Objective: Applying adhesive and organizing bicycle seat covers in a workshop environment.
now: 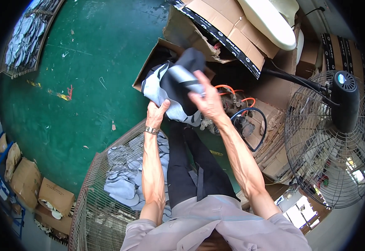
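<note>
My left hand (157, 113), with a metal watch on the wrist, is closed on a floppy stack of light grey cut pieces (152, 86) with black backing. The thumb lies on top of the stack. In my right hand (209, 101) is a grey and black cut piece (182, 74), lifted over the stack and smeared by motion. Thumb and fingers pinch its near edge. Both hands are in front of an open cardboard box (139, 78) with dark material inside. Beside my left forearm, a wire basket (91, 196) holds many similar grey pieces (122, 180).
A large black fan (324, 138) stands at the right. Orange hoses (228, 87) and a machine (245, 125) lie near my right forearm. Flattened cartons (232, 29) lean at the back. Another basket of grey pieces (25, 39) is far left; cartons (55, 194) sit near left.
</note>
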Demonstrator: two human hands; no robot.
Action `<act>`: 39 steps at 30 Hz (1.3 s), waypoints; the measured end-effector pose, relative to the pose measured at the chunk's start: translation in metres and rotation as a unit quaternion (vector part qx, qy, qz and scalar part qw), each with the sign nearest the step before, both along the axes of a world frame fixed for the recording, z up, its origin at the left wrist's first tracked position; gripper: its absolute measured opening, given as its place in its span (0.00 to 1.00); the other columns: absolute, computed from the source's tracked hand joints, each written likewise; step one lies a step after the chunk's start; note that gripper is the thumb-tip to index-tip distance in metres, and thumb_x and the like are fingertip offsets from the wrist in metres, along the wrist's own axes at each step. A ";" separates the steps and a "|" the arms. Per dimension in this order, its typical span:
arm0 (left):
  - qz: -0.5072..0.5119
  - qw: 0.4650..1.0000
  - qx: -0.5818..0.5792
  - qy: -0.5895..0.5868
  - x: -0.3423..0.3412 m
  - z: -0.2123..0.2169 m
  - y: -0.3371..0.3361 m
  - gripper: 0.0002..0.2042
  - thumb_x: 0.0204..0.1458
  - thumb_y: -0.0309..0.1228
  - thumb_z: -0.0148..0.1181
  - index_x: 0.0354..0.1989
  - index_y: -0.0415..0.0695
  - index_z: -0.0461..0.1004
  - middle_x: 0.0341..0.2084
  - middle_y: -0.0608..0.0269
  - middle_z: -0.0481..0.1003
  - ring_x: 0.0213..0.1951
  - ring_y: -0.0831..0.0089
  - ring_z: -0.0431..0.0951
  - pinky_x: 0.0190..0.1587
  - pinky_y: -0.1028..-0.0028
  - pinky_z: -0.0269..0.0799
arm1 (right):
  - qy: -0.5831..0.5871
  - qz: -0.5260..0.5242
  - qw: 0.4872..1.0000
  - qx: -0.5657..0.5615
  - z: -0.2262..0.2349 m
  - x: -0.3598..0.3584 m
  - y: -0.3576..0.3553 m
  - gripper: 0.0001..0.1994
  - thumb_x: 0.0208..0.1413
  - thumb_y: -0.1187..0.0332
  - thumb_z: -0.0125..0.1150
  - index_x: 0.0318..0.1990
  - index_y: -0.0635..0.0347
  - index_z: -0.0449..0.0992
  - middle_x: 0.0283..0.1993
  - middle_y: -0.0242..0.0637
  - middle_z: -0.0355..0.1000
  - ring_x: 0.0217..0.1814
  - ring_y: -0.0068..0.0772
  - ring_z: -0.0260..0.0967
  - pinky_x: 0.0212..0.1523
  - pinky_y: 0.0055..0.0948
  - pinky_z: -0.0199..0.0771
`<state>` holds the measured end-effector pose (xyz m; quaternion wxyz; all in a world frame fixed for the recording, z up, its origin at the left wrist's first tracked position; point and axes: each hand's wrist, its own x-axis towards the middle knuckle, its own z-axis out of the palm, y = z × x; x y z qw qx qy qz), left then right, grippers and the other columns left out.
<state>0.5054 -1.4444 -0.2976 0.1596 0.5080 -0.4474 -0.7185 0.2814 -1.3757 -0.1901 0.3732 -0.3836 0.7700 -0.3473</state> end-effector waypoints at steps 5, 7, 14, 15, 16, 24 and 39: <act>0.089 0.973 0.129 0.172 -0.033 0.008 0.006 0.40 0.52 0.57 0.70 0.62 0.35 0.67 0.51 0.59 0.75 0.52 0.69 0.75 0.57 0.66 0.70 | -0.333 -0.042 0.934 0.125 -0.062 0.006 0.032 0.29 0.69 0.47 0.48 0.63 0.64 0.72 0.61 0.38 0.73 0.63 0.32 0.66 0.68 0.32 0.60; 0.109 0.959 0.180 0.188 -0.024 0.007 0.006 0.39 0.54 0.56 0.69 0.64 0.37 0.66 0.54 0.61 0.74 0.56 0.68 0.74 0.59 0.66 0.70 | -0.460 -0.119 0.873 0.108 -0.047 0.014 0.031 0.28 0.69 0.46 0.48 0.54 0.66 0.77 0.50 0.34 0.76 0.54 0.26 0.69 0.61 0.29 0.64; 0.056 0.958 0.222 0.175 -0.010 -0.006 0.009 0.40 0.53 0.57 0.69 0.64 0.37 0.66 0.53 0.61 0.75 0.55 0.68 0.76 0.58 0.66 0.72 | -0.341 0.010 0.928 0.153 -0.045 -0.004 0.007 0.21 0.54 0.55 0.75 0.45 0.63 0.79 0.39 0.30 0.77 0.41 0.19 0.70 0.44 0.24 0.71; 0.055 0.957 0.223 0.176 -0.015 -0.004 0.011 0.40 0.53 0.57 0.69 0.64 0.37 0.66 0.53 0.61 0.75 0.55 0.68 0.76 0.58 0.66 0.72 | -0.269 0.003 0.947 0.173 -0.049 -0.009 0.002 0.20 0.55 0.55 0.74 0.42 0.63 0.79 0.36 0.29 0.76 0.39 0.18 0.69 0.41 0.25 0.71; 0.063 0.958 0.212 0.181 -0.019 -0.002 0.012 0.40 0.53 0.57 0.69 0.64 0.37 0.66 0.53 0.61 0.75 0.55 0.68 0.76 0.58 0.66 0.72 | -0.253 0.000 0.957 0.145 -0.052 -0.009 0.000 0.18 0.56 0.57 0.73 0.38 0.63 0.76 0.32 0.30 0.74 0.34 0.19 0.67 0.36 0.27 0.69; 0.090 0.950 0.231 0.190 -0.019 -0.013 0.008 0.42 0.51 0.56 0.71 0.64 0.36 0.66 0.52 0.59 0.76 0.54 0.67 0.77 0.58 0.65 0.72 | -0.067 -0.078 0.995 -0.007 -0.059 -0.001 0.005 0.12 0.60 0.66 0.70 0.44 0.62 0.75 0.35 0.31 0.77 0.36 0.18 0.71 0.39 0.25 0.75; 0.064 0.990 0.122 -0.041 -0.056 -0.031 0.007 0.49 0.38 0.63 0.77 0.61 0.35 0.71 0.54 0.50 0.78 0.56 0.61 0.77 0.60 0.63 0.70 | -0.506 -0.058 0.849 0.139 -0.068 0.006 0.037 0.25 0.60 0.49 0.70 0.53 0.62 0.79 0.50 0.27 0.78 0.48 0.20 0.72 0.54 0.27 0.70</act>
